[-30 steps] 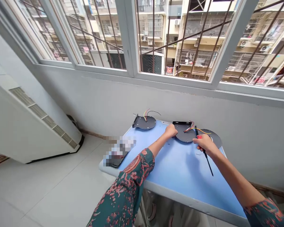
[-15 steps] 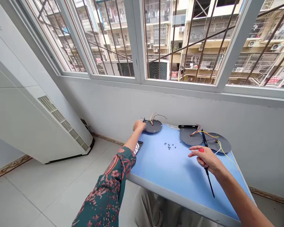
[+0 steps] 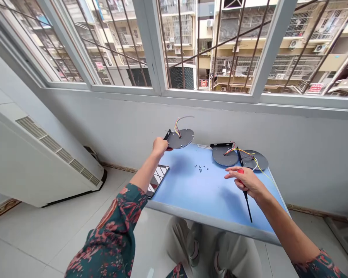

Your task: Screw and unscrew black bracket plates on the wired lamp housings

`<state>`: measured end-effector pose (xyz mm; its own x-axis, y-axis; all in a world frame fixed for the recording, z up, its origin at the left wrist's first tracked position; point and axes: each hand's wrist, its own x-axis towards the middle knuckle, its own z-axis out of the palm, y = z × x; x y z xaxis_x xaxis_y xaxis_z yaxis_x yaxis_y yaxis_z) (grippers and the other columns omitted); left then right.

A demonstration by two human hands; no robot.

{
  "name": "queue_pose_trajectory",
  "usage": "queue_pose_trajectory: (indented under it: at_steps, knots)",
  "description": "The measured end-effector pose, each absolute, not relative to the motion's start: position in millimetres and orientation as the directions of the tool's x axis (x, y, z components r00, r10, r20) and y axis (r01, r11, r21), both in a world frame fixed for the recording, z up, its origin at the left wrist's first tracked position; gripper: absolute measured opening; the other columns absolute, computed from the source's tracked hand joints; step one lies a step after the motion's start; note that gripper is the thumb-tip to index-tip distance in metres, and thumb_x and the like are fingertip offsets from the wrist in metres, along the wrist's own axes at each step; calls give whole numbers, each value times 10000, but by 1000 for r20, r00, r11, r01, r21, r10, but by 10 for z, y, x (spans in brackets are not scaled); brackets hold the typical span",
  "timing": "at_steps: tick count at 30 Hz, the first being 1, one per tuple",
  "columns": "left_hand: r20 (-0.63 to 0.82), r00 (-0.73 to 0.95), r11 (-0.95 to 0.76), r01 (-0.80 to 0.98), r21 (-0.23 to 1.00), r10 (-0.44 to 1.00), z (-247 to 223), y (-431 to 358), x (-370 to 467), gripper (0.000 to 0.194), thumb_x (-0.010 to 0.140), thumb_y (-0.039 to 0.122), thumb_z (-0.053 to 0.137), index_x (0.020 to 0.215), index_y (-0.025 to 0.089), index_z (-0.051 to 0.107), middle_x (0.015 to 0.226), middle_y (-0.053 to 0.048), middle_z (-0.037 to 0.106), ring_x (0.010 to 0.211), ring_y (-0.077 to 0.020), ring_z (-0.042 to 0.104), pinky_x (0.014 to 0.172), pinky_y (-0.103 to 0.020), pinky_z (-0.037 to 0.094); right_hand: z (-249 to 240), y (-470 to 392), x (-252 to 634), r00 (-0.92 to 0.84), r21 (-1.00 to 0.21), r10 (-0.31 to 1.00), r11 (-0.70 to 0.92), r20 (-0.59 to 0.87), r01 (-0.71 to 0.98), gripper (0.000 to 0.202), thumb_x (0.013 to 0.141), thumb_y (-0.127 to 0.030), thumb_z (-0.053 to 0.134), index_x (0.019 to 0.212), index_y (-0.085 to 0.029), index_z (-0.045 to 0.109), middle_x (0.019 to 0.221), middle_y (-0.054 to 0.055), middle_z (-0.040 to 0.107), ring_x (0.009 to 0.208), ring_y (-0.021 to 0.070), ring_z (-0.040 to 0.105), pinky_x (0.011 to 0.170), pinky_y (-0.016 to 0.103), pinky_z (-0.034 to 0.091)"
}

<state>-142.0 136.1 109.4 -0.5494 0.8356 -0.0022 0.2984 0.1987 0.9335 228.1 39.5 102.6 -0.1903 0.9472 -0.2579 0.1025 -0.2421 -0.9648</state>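
My left hand (image 3: 160,146) is closed on the bracket end of a dark round plate (image 3: 181,139) with wires rising from its middle. This plate hangs above the far left of the blue table (image 3: 188,193), its shadow falling below. In my right hand (image 3: 246,180) is a screwdriver (image 3: 248,206) with a red and black handle, its shaft pointing down toward me. My right index finger sticks out. Two more dark round plates, a nearer one (image 3: 224,155) and one at the right edge (image 3: 256,160), lie on the table with brackets and coloured wires. Several small screws (image 3: 200,168) lie scattered mid-table.
A dark glossy phone or tablet (image 3: 159,179) lies at the table's left edge, partly behind my left forearm. The wall (image 3: 118,127) and barred windows stand behind the table. A white cabinet-like unit (image 3: 46,154) is on the left. My legs are under the table's front edge.
My left hand has lifted the left round plate off the table. My right hand still holds the screwdriver in much the same pose. The view has shifted slightly.
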Motion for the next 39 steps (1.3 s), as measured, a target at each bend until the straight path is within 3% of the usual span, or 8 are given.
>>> queue_pose_trajectory:
  at_steps: [8, 16, 20, 22, 27, 32, 36, 39]
  knots:
    - [17, -165, 75, 537, 840, 986, 969, 618, -297, 193, 918, 169, 486, 813, 149, 646, 590, -7, 622, 515, -163, 668, 553, -238, 535, 1089, -95, 2639, -106, -985, 979, -175, -173, -9, 611, 730, -414, 838, 1234, -119, 660, 1160, 228, 761, 399, 10, 285, 371, 229, 110]
    - [-70, -14, 56, 770, 635, 997, 517, 297, 517, 281, 967, 108, 438, 818, 180, 666, 639, -47, 700, 674, -215, 743, 697, -265, 506, 785, -412, 3000, 116, -969, 965, -242, -234, 52, 516, 623, -456, 868, 968, -148, 639, 803, 77, 749, 342, 14, 322, 350, 183, 109]
    - [-80, 2, 43, 830, 557, 997, 502, 355, 521, 293, 991, 120, 414, 895, 179, 685, 708, -62, 731, 711, -221, 745, 727, -276, 496, 912, -463, 3089, 80, -985, 984, -149, -156, -90, 564, 580, -598, 910, 803, -180, 605, 493, -100, 442, 354, 6, 224, 347, 157, 87]
    - [-83, 19, 27, 854, 519, 996, 518, 374, 489, 299, 995, 129, 409, 909, 180, 691, 723, -63, 737, 692, -223, 738, 720, -283, 493, 1038, -471, 3055, 29, -974, 994, -97, -106, -204, 555, 589, -602, 923, 768, -193, 594, 473, -129, 329, 363, 7, 191, 345, 154, 81]
    - [-66, 45, -14, 912, 409, 997, 558, 386, 386, 299, 986, 119, 419, 917, 186, 702, 804, -89, 755, 784, -247, 743, 749, -306, 488, 1249, -433, 2778, 15, -877, 990, 135, 144, -461, 466, 758, -621, 803, 735, -213, 579, 506, -96, 333, 376, 31, 211, 341, 169, 134]
    - [-36, 32, -18, 947, 321, 999, 537, 352, 262, 287, 986, 138, 442, 1023, 174, 725, 1040, -160, 759, 1020, -320, 717, 844, -378, 512, 1170, -263, 2449, 105, -807, 914, 396, 392, -439, 437, 866, -624, 688, 729, -223, 582, 510, -80, 337, 384, 54, 252, 363, 184, 181]
    - [278, 58, -154, 929, 337, 959, 441, 197, 250, 283, 973, 127, 495, 1167, 152, 700, 1228, -186, 701, 1133, -335, 653, 946, -440, 519, 1075, -129, 2293, 164, -792, 880, 474, 446, -384, 401, 880, -569, 685, 712, -219, 581, 505, -76, 357, 389, 58, 277, 373, 189, 189]
    - [528, 155, -435, 773, 461, 835, 347, 44, 367, 226, 959, 97, 528, 1092, 178, 692, 1121, -127, 722, 1061, -272, 662, 954, -410, 535, 1048, -77, 2237, 154, -803, 880, 473, 449, -363, 395, 890, -555, 675, 712, -217, 576, 496, -81, 356, 386, 55, 263, 368, 185, 179]
